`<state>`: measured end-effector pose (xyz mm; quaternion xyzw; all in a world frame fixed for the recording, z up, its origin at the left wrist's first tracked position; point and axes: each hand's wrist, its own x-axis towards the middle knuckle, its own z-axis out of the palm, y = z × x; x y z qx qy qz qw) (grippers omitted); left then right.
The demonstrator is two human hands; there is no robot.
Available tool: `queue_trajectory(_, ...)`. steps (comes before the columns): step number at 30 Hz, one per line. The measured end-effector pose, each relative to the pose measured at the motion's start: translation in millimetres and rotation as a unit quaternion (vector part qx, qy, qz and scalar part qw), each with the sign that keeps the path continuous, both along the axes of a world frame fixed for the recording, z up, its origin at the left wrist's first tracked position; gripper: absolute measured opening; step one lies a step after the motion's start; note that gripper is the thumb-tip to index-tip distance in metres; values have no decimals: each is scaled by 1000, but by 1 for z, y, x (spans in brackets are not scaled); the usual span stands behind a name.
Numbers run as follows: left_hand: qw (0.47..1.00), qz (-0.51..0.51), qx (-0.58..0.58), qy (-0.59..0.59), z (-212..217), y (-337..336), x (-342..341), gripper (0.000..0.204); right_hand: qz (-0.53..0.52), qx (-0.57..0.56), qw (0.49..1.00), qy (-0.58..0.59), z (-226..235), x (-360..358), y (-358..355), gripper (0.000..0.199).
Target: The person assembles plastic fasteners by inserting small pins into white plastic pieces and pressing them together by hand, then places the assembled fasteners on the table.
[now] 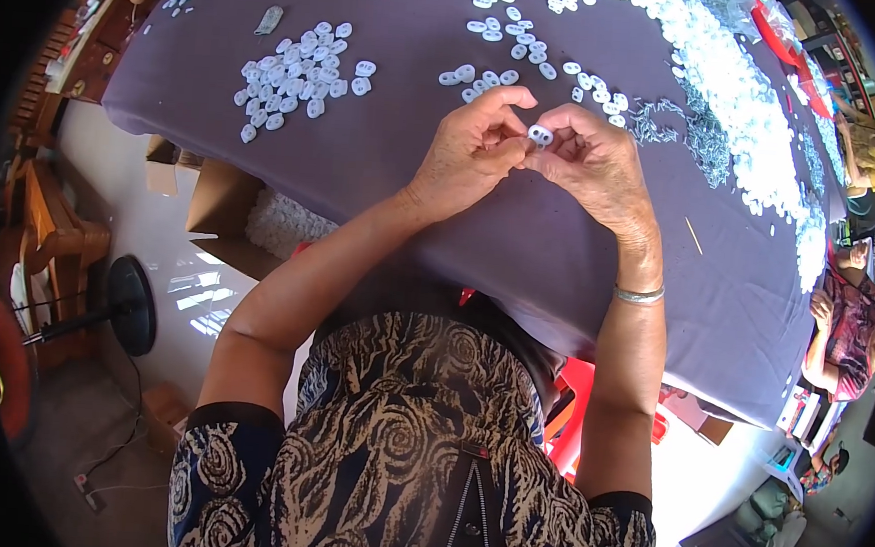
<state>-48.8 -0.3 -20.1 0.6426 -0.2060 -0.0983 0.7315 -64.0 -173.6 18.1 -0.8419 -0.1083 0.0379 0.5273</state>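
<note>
A small white oval plastic piece with two dark holes (540, 135) is held up over the table between my hands. My right hand (599, 168) pinches it with thumb and forefinger from the right side. From the left, the thumb and fingers of my left hand (470, 150) close on its other edge; any smaller part inside that pinch is hidden. Just beyond my fingertips lie loose white pieces of the same kind (489, 79). To the right of my right hand is a pile of small grey metal parts (704, 134).
A purple-grey cloth (384, 160) covers the table. More white pieces form a cluster (294, 72) at left and a large heap (749, 102) at right. A thin stick (693, 235) lies near the right. Below the left edge stands an open cardboard box (223, 215). Other people sit around the table.
</note>
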Motion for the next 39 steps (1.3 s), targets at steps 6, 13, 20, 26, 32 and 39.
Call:
queue_trajectory(6,1000,-2,-12,12,0,0,0,32,-14,-85,989,-122,3,-1,3,22)
queue_trajectory(13,1000,-16,9,7,2,2,1,30,14,-109,975,-193,-4,1,1,20)
queue_trajectory(20,1000,-7,11,0,2,5,5,25,9,-133,968,-215,-5,1,3,18)
queue_trajectory(26,1000,-2,4,6,3,2,5,26,-1,-118,962,-246,-7,1,6,15)
queue_trajectory(32,1000,17,-24,-3,-4,-1,4,25,-8,-135,959,-249,-12,1,10,18)
queue_trajectory(39,999,7,-34,8,-4,-1,5,25,13,-221,944,-245,-11,-1,8,30)
